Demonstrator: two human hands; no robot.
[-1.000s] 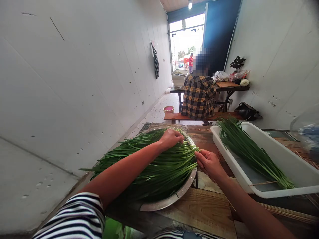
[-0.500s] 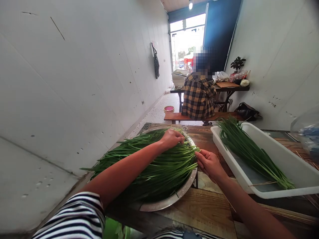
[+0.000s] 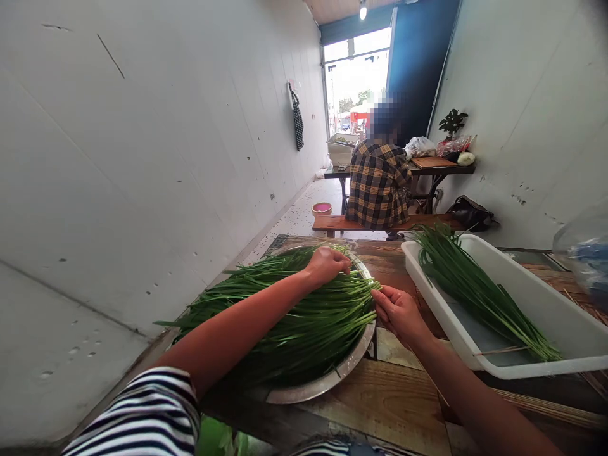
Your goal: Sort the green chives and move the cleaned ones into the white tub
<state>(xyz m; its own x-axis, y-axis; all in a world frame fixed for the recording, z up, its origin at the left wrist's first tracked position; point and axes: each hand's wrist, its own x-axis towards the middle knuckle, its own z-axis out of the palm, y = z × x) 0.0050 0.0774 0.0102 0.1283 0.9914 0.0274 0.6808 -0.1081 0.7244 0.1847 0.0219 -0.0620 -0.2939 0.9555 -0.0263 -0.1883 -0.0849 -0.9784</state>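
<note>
A thick heap of long green garlic chives [image 3: 304, 323] lies across a round metal basin [image 3: 349, 373], pale stem ends pointing right and leaves trailing over the left side. Reaching over the heap, my left hand [image 3: 327, 265] is closed, its fingertips pinching at stems near the basin's far right rim. At that rim, slightly nearer to me, my right hand [image 3: 399, 311] pinches chive stem ends between thumb and fingers. My left forearm covers part of the heap.
A white plastic tray [image 3: 463, 335] holding another bunch of chives [image 3: 489, 291] stands on the wooden table [image 3: 394, 386] at right. Ahead, a person in a plaid shirt [image 3: 377, 183] sits on a bench [image 3: 332, 223]. A pink-lined bucket [image 3: 322, 209] stands on the floor. A wall [image 3: 142, 158] runs along the left.
</note>
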